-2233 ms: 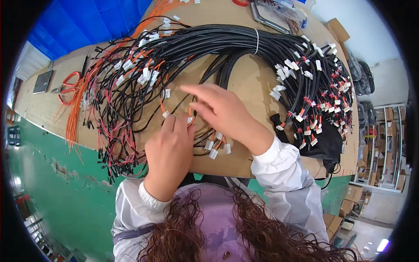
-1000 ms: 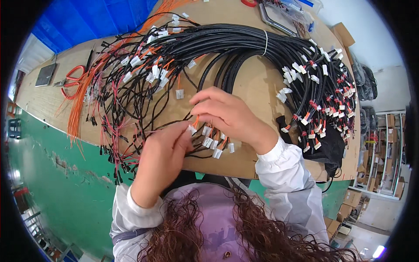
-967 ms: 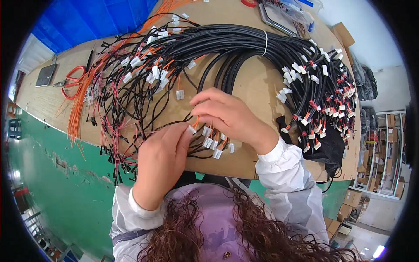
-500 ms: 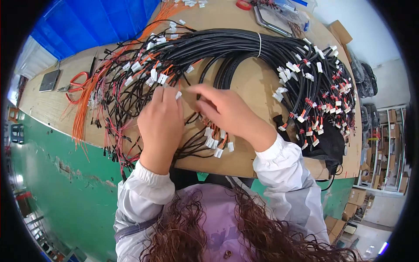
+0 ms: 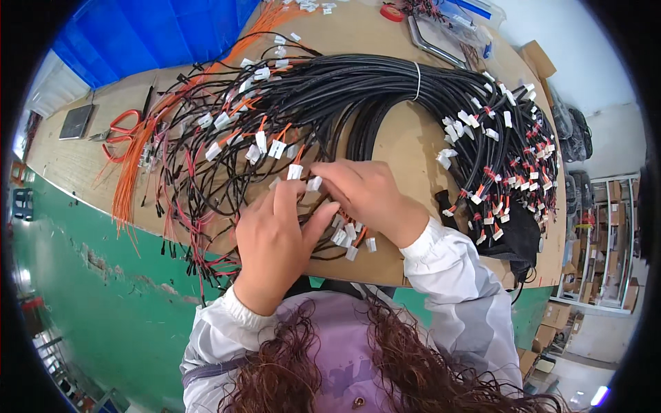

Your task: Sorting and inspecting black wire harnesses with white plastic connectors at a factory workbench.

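Head view only: we see both hands meeting over the near middle of the wooden desk [image 5: 406, 158], on top of a big loom of black cables [image 5: 385, 82] that arcs from upper left round to the right edge. Left hand [image 5: 275, 241] comes up from the lower edge, fingers [image 5: 289, 196] curled and pressed together around a small white connector [image 5: 295, 172]; it looks pinched, though the thumb side is partly hidden. Right hand [image 5: 372, 196] reaches in from the right, fingers bent down and pinching at a second white connector [image 5: 315, 183] just beside the first. Both connectors sit right at the fingertips, between the two hands, slightly nearer the left hand's tips; their wires trail away up and left, so the long axis runs roughly away from us. More loose white connectors [image 5: 348, 237] lie under the right palm, touching the desk. Orange wires [image 5: 138, 158] fan out well to the left, red-handled scissors [image 5: 120, 124] beyond them, a dark tablet-like slab [image 5: 74, 120] further left.
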A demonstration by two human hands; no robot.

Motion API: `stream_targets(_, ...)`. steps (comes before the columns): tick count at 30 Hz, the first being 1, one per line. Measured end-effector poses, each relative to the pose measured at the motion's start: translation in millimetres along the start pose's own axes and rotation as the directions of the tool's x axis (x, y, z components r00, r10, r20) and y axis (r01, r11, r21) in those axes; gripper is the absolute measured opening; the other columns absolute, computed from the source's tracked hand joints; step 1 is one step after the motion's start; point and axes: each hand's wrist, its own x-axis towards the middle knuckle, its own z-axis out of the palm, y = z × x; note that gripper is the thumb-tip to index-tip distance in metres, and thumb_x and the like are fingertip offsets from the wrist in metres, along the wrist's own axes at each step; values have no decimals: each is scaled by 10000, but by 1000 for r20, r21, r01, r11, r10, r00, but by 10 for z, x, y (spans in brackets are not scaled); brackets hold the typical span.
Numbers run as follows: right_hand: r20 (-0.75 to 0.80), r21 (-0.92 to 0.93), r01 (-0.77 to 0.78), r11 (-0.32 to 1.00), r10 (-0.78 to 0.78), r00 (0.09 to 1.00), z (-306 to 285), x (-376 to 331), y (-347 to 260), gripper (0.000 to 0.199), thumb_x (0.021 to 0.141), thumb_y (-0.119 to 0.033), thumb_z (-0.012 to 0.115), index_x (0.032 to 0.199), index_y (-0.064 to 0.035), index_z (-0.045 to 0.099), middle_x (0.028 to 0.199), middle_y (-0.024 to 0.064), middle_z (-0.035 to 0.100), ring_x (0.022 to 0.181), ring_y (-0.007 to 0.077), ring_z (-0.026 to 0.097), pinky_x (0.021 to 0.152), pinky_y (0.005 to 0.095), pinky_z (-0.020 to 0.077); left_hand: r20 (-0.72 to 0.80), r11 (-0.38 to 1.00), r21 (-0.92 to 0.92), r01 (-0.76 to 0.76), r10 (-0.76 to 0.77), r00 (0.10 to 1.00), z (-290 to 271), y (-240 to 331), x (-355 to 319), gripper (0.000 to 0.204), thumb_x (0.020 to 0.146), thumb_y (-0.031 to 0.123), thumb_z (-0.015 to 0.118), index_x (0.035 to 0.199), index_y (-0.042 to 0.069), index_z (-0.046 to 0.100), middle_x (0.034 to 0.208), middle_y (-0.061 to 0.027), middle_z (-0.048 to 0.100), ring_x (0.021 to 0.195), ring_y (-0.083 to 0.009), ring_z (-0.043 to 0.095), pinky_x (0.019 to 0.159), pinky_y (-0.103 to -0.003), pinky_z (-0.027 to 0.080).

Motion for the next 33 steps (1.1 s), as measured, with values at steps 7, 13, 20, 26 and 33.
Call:
stream_targets(7, 19, 47, 38, 998, -39, 999, -25, 37, 19, 275, 772, -6, 700, 1028, -62, 617, 739, 78, 616, 598, 269, 615, 514, 348, 492, -10, 987, -121, 106, -108, 994, 79, -53, 41, 135, 829, 104, 693, 896, 31, 602, 807, -117, 620, 712, -313, 568, 626, -409, 450)
stream_targets(13, 101, 266, -315, 911, 299, 949, -81, 17, -60, 374, 838, -29, 629, 1189, -63, 505, 695, 93, 601, 619, 288, 628, 539, 387, 482, 38, 976, -146, 160, -156, 987, 57, -90, 50, 169, 817, 65, 681, 973, 29, 626, 826, -124, 639, 731, -328, 581, 653, -414, 466)
stream_targets(20, 111, 427, -348, 834, 334, 936, -73, -6, 74, 364, 834, -1, 592, 1176, -69, 488, 655, 72, 562, 558, 262, 582, 519, 373, 451, 86, 934, -235, 270, -257, 963, 56, -102, 72, 164, 828, 17, 644, 992, 24, 647, 886, -131, 666, 763, -313, 600, 688, -383, 485)
stream_targets(26, 114, 422, -336, 842, 318, 941, -72, -2, 94, 296, 860, -33, 590, 1136, -75, 493, 684, 90, 588, 606, 301, 610, 537, 392, 465, 145, 858, -330, 394, -366, 919, 39, -96, 96, 138, 853, 29, 637, 988, 6, 655, 863, -118, 668, 725, -242, 602, 673, -334, 486)
stream_targets(33, 134, 365, -301, 881, 270, 953, -74, 25, 126, 244, 872, -63, 601, 1089, -70, 489, 762, 117, 633, 691, 337, 637, 578, 427, 483, 143, 817, -392, 424, -401, 905, 92, -144, 79, 114, 880, 43, 627, 982, -3, 652, 789, -106, 638, 660, -203, 583, 637, -308, 470)
